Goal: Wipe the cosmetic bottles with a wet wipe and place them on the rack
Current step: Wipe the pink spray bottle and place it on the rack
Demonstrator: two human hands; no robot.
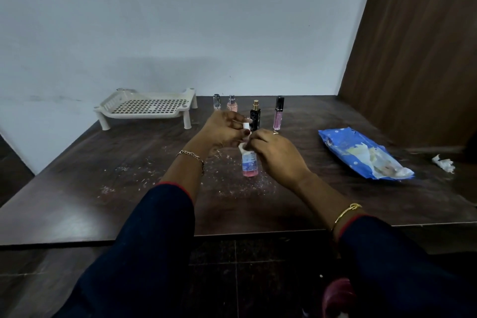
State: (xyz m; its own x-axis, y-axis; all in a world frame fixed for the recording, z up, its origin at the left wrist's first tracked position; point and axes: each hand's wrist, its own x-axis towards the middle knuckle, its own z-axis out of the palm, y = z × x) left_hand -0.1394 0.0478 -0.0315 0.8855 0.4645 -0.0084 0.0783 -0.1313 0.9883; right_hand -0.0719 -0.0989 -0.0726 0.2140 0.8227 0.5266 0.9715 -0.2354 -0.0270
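Both forearms reaching forward over the near edge of the dark wooden table (77,217), dark sleeves pushed up, a chain bracelet (191,155) on the left wrist and a thin bangle (344,214) on the right. Left hand (219,130) raised slightly, palm turned inward, fingers curled and pinching a small white cap or scrap (246,126) at the tips; cannot tell which. Right hand (275,152) lower, knuckles up, fingers closed around the neck of the pink bottle (249,165) with a bit of white wet wipe (242,147) bunched under them. Bottle standing upright at table centre, long axis vertical, top pointing up into the right hand, base on the table amid pale crumbs. Behind the hands, a row of four upright items: clear bottle (216,101), peach bottle (231,103), black bottle (255,115), pink gloss tube (278,113). White plastic rack (149,108) at far left against the wall, nothing on it. Blue wipe packet (361,153) lying flat at right, a crumpled white scrap (444,162) beyond it.
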